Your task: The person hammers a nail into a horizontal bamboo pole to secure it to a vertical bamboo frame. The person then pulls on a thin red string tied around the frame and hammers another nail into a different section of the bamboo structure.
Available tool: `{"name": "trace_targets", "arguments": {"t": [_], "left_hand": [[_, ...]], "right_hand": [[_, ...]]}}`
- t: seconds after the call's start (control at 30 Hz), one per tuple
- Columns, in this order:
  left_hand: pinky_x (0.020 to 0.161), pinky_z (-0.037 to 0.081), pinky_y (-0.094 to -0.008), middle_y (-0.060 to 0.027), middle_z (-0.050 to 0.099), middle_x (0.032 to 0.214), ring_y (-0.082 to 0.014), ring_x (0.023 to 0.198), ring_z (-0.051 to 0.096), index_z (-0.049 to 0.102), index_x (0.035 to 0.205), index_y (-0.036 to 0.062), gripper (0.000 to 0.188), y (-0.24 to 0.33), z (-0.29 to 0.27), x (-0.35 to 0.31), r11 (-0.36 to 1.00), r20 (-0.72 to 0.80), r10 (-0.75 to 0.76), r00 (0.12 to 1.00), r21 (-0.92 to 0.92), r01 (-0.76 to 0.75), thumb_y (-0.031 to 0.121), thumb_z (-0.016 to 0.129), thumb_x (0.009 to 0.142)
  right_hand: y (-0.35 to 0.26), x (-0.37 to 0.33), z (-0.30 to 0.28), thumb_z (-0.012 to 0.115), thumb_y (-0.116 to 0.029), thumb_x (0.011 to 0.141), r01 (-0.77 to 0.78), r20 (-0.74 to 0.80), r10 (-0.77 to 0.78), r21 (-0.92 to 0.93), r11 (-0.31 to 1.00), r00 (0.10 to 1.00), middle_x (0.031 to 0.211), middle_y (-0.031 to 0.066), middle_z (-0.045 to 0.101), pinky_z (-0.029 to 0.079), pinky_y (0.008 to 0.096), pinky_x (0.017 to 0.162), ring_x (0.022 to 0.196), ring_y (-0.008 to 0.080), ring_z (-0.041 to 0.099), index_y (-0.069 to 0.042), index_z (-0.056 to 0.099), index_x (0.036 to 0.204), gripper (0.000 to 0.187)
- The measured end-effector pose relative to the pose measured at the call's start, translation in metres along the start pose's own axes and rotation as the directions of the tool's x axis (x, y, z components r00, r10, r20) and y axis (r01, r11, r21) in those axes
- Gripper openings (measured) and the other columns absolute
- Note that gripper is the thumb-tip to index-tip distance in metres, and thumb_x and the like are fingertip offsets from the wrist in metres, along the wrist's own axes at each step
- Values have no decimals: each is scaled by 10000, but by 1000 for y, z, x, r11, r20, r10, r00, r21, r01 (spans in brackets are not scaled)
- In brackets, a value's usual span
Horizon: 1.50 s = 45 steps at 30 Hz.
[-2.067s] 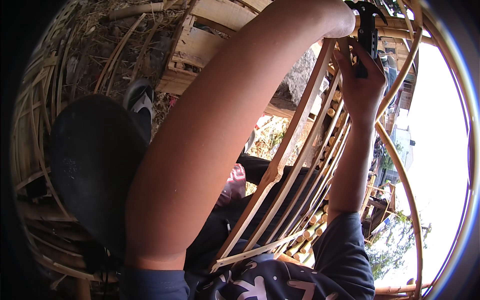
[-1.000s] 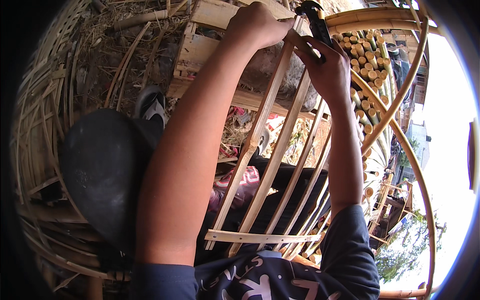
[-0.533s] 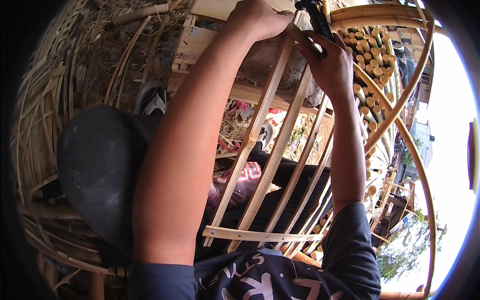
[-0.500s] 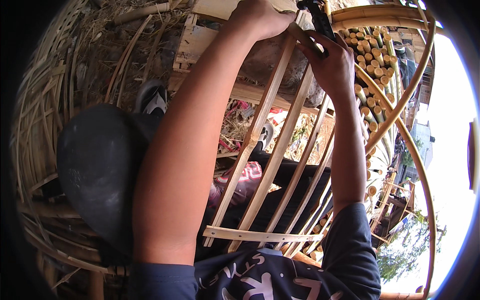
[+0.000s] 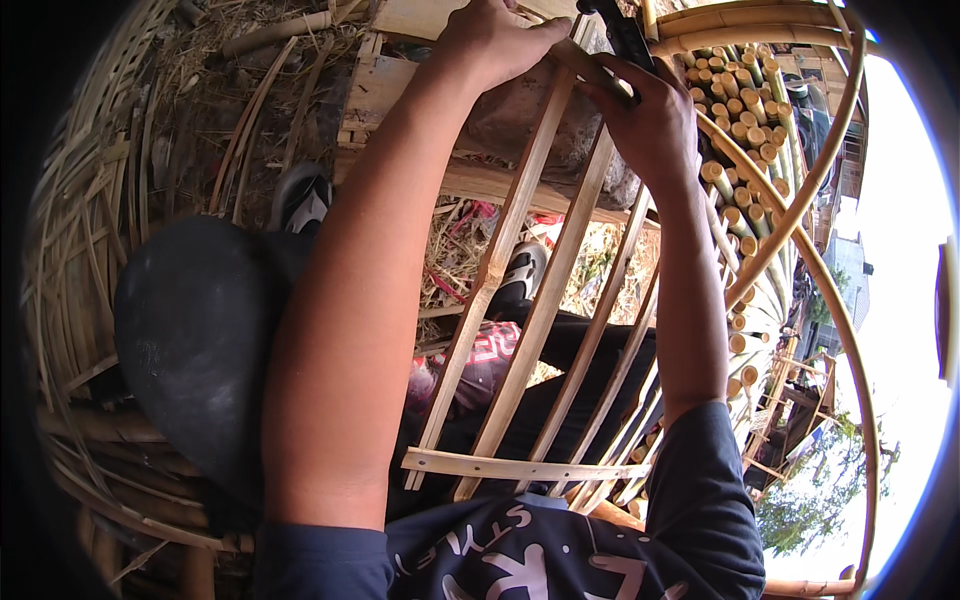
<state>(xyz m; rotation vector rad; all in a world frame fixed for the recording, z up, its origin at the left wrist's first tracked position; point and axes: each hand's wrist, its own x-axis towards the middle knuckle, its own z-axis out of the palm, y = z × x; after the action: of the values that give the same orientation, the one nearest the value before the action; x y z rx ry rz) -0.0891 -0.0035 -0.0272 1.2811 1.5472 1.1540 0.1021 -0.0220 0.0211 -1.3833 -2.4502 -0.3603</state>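
A frame of pale bamboo slats (image 5: 535, 325) slopes from my lap up to my hands. A nailed bamboo crosspiece (image 5: 530, 468) joins its near ends. At the far end, a short, darker bamboo strip (image 5: 590, 68) lies across the slats. My left hand (image 5: 500, 42) is closed at its left end, thumb against it and the other fingers mostly hidden. My right hand (image 5: 645, 112) grips the strip's right end. Right against those fingers is a black tool (image 5: 622, 38), cut off by the top edge; its kind and whether I hold it are unclear.
A wooden crate-like stand (image 5: 385, 95) with a stone block (image 5: 500, 125) lies beyond the slats. Cut bamboo poles (image 5: 745, 115) are stacked at right, behind curved bamboo poles (image 5: 835, 300). Woven bamboo strips (image 5: 80, 270) fill the left side. My dark-clad knee (image 5: 205, 345) juts up.
Both hands, the strip and the black tool have shifted slightly left in the picture. The slats' far ends have moved left too. Both hands keep their hold.
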Motion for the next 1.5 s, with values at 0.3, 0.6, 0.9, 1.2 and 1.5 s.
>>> {"name": "trace_targets", "arguments": {"t": [0.3, 0.6, 0.9, 1.2, 1.5], "left_hand": [[774, 569, -371, -190, 736, 970, -299, 862, 722, 629, 1125, -28, 406, 22, 20, 0, 955, 145, 61, 987, -297, -16, 338, 667, 955], [652, 419, -238, 11, 643, 798, -53, 708, 506, 654, 1019, 38, 376, 46, 46, 2, 976, 126, 167, 978, -162, -146, 413, 649, 978], [708, 393, -222, 16, 680, 903, -36, 770, 497, 640, 1062, 52, 353, 109, 70, -16, 966, 166, 62, 984, -257, -18, 400, 622, 1004], [799, 412, -230, 32, 635, 926, -52, 860, 536, 625, 1060, 87, 332, 127, 82, -8, 936, 211, 49, 976, -351, 29, 414, 620, 1005], [770, 479, -277, -21, 651, 958, -105, 867, 613, 638, 1102, 75, 429, 68, 44, 1, 794, 235, -181, 955, -537, 283, 473, 493, 1037]], "right_hand": [[9, -4, -23, 740, -268, 851, -56, -32, 55, -44, 997, 998, 895, 136, 635, 565, 464, 679, 756, 361, 689, -217, 751, 1083, 237], [33, -9, -65, 663, -168, 835, -63, -84, 57, -61, 996, 995, 933, 153, 593, 561, 464, 646, 747, 356, 691, -223, 747, 1070, 256], [74, -14, -110, 643, -193, 826, -52, -99, 56, 40, 998, 993, 926, 181, 578, 568, 455, 644, 755, 361, 676, -142, 716, 987, 184], [91, -9, -132, 593, -160, 858, -65, -92, 69, 47, 997, 993, 910, 169, 570, 571, 454, 607, 760, 350, 673, -110, 700, 956, 153], [58, -3, -114, 601, -179, 865, -65, -57, 67, 29, 997, 996, 971, 160, 553, 563, 472, 657, 812, 351, 665, -157, 715, 1019, 193]]}}
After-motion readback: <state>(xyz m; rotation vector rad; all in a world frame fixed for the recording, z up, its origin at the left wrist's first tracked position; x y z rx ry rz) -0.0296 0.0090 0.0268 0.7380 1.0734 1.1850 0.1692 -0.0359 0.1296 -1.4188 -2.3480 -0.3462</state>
